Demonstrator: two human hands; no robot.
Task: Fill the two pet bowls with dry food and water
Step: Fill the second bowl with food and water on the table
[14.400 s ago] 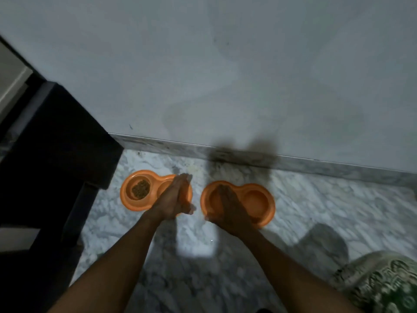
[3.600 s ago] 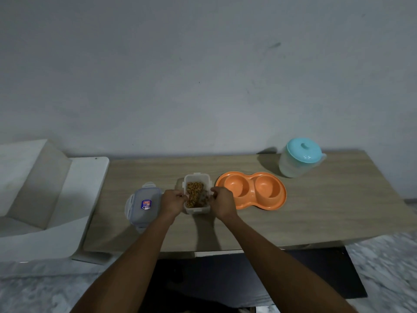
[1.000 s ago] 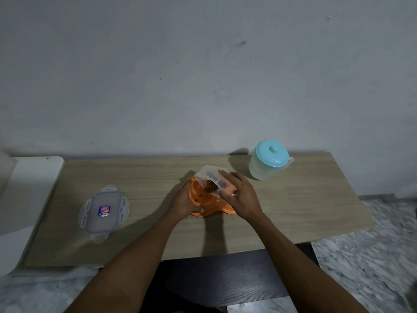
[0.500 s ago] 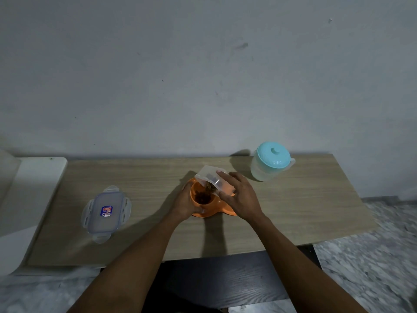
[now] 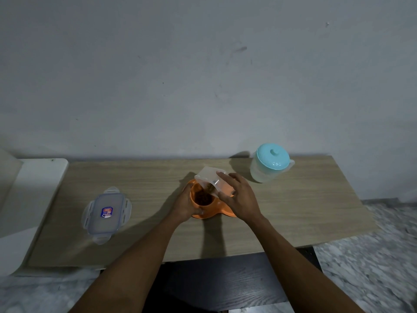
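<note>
An orange double pet bowl (image 5: 216, 212) lies on the wooden table (image 5: 293, 211). Its left cup holds brown dry food (image 5: 202, 198). My right hand (image 5: 237, 195) grips a clear plastic food container (image 5: 208, 176), tipped mouth-down over that cup, with kibble at its mouth. My left hand (image 5: 184, 205) holds the bowl's left rim, fingers curled round it. The bowl's right cup is hidden behind my right hand. A clear water jug with a turquoise lid (image 5: 270, 162) stands upright at the back right of the table.
The container's clip lid (image 5: 106, 214) lies flat on the table's left part. A white plastic chair (image 5: 27, 195) stands left of the table. The grey wall runs right behind the table. Marble floor (image 5: 365, 267) shows at the right.
Over the last second the container has tipped further and more kibble has piled up in the left cup. Both hands stay in the same places.
</note>
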